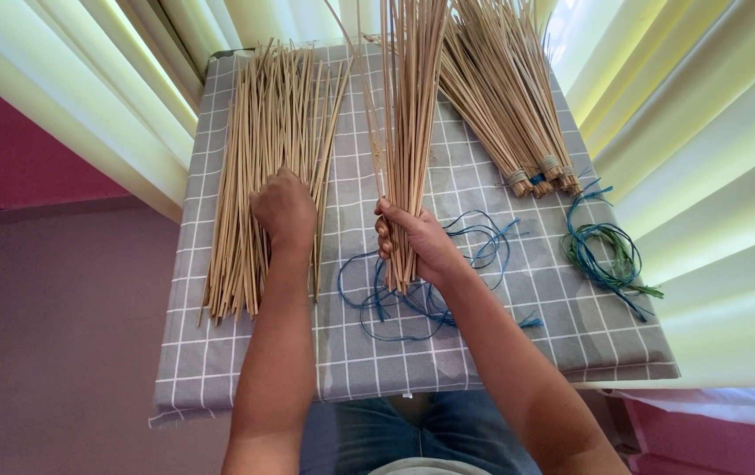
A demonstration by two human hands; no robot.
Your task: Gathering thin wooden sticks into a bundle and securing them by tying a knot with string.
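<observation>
The right hand (413,239) is closed around a bunch of thin tan sticks (411,105), gripping it near its lower end so the sticks stand nearly upright and fan a little above the fist; the short ends poke out just below the hand. The left hand (284,207) rests knuckles-up on a loose pile of sticks (259,149) lying flat; its fingers curl down into the pile, though whether they pinch any single stick cannot be told from this angle. The pile runs from well beyond the left hand back past the wrist, on that hand's outer side and beneath it.

Both hands work over a small tabletop covered with a grey checked cloth (377,361); under and just behind the right hand lies a tangle of blue cord (421,299), some loops trailing toward the person. Beyond the right hand and to its outer side lie tied stick bundles (509,114), their bound ends (543,176) pointing toward the person; nearer on that same side, well apart from the hand, sits a coil of green and blue cord (606,255). Pale yellow curtains (703,132) hang on both sides of the tabletop; the person's denim-clad lap (413,431) shows below the near edge.
</observation>
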